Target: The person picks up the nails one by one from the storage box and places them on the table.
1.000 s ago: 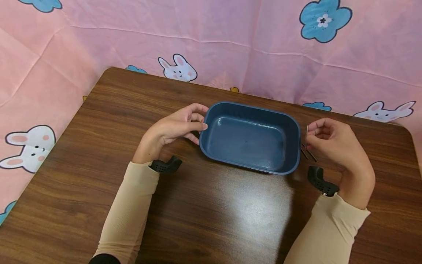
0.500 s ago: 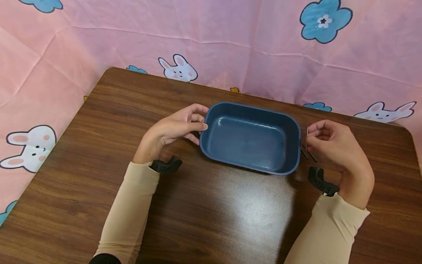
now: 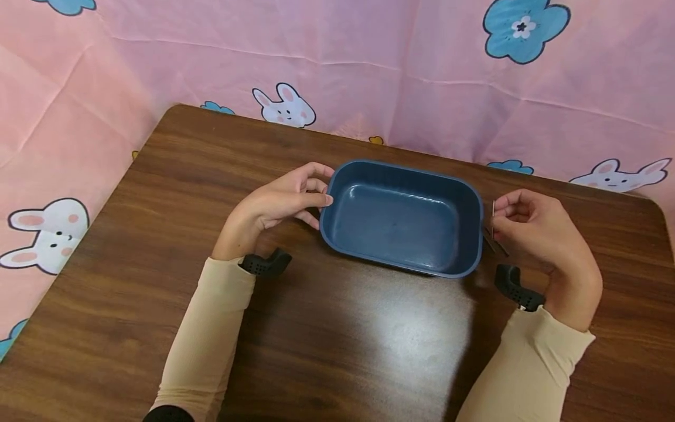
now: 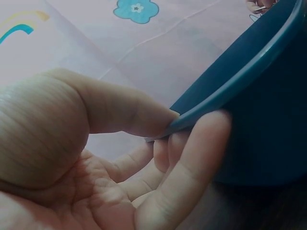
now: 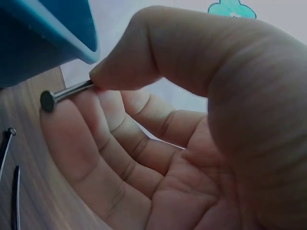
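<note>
A dark blue plastic tub [image 3: 392, 225] with rounded corners stands on the brown table, with nothing visible inside it. My left hand [image 3: 287, 199] holds its left end. The thumb is at the rim and the fingers lie against the outer wall, as the left wrist view shows. To the right of the tub, my right hand [image 3: 538, 223] pinches a metal nail [image 5: 72, 91] between thumb and fingers, its flat head sticking out. Two more nails lie on the table beside the tub's right end: one nail [image 5: 5, 151] shows its head, the other nail [image 5: 17, 199] its tip.
The wooden table [image 3: 337, 328] reaches toward me, with a bright glare in front of the tub. Behind it hangs a pink cloth [image 3: 358, 70] printed with rabbits and blue flowers.
The head view has shifted very slightly. Both hands keep their holds, and the tub and the loose nails stay where they were.
</note>
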Demonstrator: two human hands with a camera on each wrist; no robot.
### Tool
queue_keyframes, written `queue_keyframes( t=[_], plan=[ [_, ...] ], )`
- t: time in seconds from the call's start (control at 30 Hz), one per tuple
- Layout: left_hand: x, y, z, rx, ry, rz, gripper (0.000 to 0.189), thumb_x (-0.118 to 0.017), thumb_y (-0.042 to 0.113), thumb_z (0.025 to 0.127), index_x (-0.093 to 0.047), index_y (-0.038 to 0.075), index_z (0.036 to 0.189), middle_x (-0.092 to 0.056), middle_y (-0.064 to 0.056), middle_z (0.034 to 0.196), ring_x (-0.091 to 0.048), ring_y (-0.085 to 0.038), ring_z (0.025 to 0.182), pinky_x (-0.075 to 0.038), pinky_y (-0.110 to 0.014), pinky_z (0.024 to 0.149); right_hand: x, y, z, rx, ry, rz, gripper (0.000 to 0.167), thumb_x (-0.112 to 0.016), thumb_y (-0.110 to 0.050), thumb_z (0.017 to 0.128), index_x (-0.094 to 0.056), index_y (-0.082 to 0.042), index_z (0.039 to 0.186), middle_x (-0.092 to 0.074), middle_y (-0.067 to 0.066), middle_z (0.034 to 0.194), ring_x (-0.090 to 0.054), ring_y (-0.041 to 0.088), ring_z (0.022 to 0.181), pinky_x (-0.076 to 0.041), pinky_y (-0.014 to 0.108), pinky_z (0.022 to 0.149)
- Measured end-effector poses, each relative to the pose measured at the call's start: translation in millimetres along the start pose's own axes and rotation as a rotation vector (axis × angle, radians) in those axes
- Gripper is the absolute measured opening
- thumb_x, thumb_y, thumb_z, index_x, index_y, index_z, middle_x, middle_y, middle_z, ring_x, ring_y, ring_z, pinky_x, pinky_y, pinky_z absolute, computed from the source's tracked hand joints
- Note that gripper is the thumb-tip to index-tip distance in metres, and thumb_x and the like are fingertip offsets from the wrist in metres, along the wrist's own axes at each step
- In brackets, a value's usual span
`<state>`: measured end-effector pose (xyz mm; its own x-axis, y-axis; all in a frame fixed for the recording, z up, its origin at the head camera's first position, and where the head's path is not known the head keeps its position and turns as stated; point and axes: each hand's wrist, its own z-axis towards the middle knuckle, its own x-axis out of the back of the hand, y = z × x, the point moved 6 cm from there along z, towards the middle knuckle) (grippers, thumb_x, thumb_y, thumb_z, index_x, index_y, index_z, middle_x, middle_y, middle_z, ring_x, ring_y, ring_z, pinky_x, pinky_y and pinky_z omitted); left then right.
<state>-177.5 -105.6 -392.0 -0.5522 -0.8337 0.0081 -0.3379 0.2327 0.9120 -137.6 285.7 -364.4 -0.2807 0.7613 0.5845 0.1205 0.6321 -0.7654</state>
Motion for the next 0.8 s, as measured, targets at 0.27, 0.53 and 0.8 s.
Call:
queue_keyframes(
  t=[0.27,0.53,0.8],
  plan=[
    [-0.4,1.4,3.0,0.007,-0.006,0.003,0.056,-0.060,0.005,0.103,-0.035,0.007,0.153,-0.060,-0.023,0.124,-0.068,-0.029,0.101,-0.068,-0.041,0.074,3.5,2.0,-1.4,-0.012,0.017,0.002,0.019,-0.062,-0.013,0.101,-0.058,-0.002,0.116,-0.067,-0.015,0.080,-0.069,0.007,0.071,-0.057,0.025,0.060],
    [4.1,4.8,0.7,0.008,-0.012,-0.008,0.058,-0.060,0.005,0.103,-0.034,0.007,0.154,-0.060,-0.021,0.122,-0.067,-0.028,0.102,-0.068,-0.040,0.073,-1.8,-0.5,0.4,-0.015,0.008,0.031,0.020,-0.063,-0.013,0.102,-0.056,-0.002,0.118,-0.066,-0.014,0.082,-0.068,0.008,0.073,-0.058,0.028,0.060],
    [1.5,4.1,1.0,0.003,-0.027,-0.016,0.058,-0.060,0.005,0.103,-0.034,0.008,0.155,-0.060,-0.020,0.121,-0.067,-0.028,0.101,-0.068,-0.041,0.074,3.1,3.8,-1.9,-0.011,0.023,0.020,0.022,-0.064,-0.012,0.101,-0.056,-0.001,0.118,-0.067,-0.017,0.083,-0.068,0.003,0.073,-0.058,0.020,0.065]
  ],
)
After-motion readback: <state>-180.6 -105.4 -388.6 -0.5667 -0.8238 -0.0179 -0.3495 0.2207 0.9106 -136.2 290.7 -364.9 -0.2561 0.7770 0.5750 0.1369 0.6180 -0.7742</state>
